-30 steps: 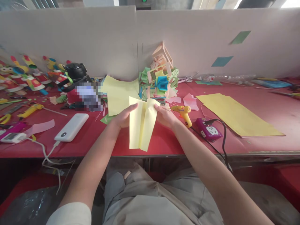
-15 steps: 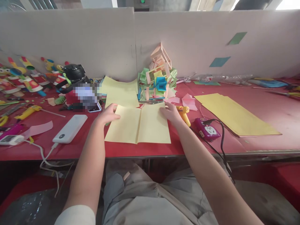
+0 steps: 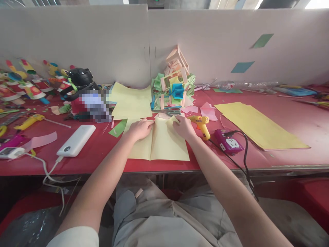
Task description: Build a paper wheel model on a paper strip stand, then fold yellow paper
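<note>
A pale yellow sheet of paper lies on the red table in front of me, with an upright crease down its middle. Over its left half is my left hand, fingers bent together and fingertips on the paper by the top of the crease. My right hand is closed on the top right corner, which curls up and inward; its thumb is partly hidden. Just right of that hand lies a yellow glue gun. Scissors lie behind the sheet, and a green paper piece is at its left.
More pale yellow sheets and a pile of folded paper shapes stand behind. On the right are a purple power socket with a black cord and stacked yellow paper. A white power bank with a cable lies left.
My left hand has moved right from the sheet's left edge to its crease. The right hand now bends the top right corner inward.
</note>
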`<state>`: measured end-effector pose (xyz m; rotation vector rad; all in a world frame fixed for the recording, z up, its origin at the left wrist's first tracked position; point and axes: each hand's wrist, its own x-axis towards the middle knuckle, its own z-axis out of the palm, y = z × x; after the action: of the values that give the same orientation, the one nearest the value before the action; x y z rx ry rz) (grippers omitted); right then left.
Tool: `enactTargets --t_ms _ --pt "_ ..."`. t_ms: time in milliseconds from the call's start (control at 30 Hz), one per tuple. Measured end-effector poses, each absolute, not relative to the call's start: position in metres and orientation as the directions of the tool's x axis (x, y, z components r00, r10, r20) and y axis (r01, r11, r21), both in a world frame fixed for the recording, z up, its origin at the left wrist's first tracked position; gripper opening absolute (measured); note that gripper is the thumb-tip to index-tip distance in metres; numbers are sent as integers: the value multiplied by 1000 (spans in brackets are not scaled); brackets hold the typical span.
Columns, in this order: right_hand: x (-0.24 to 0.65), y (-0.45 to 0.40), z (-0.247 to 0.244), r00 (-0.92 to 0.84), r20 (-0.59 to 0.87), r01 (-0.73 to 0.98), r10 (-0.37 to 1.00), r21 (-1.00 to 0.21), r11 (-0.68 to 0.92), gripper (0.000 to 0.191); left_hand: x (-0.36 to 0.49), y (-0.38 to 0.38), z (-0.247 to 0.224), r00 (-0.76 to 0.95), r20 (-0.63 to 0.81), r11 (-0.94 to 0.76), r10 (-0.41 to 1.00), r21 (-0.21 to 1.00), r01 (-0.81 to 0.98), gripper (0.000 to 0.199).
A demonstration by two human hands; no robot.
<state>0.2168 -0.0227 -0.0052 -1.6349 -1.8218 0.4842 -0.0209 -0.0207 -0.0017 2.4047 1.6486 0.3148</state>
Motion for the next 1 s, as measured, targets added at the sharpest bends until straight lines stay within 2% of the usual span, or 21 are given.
enactTargets --t_ms 133,300,600,767,1000 --pt "220 -22 -6 5 213 795 977 -594 125 7 -25 -22 -2 301 67 -308 951 280 909 37" --pt "219 -20 -9 -1 204 793 979 -596 125 6 -32 -21 -6 299 101 -316 949 285 905 39" --pt "219 -20 -10 30 136 848 990 -528 47 3 -31 -20 -2 290 10 -280 957 301 912 49" --pt "219 -21 -10 9 118 873 993 -485 50 6 -26 -24 4 271 -51 -253 961 224 941 52" --pt "220 -20 -10 -6 97 884 995 -465 50 3 -27 -23 3 283 -23 -267 959 262 927 49"
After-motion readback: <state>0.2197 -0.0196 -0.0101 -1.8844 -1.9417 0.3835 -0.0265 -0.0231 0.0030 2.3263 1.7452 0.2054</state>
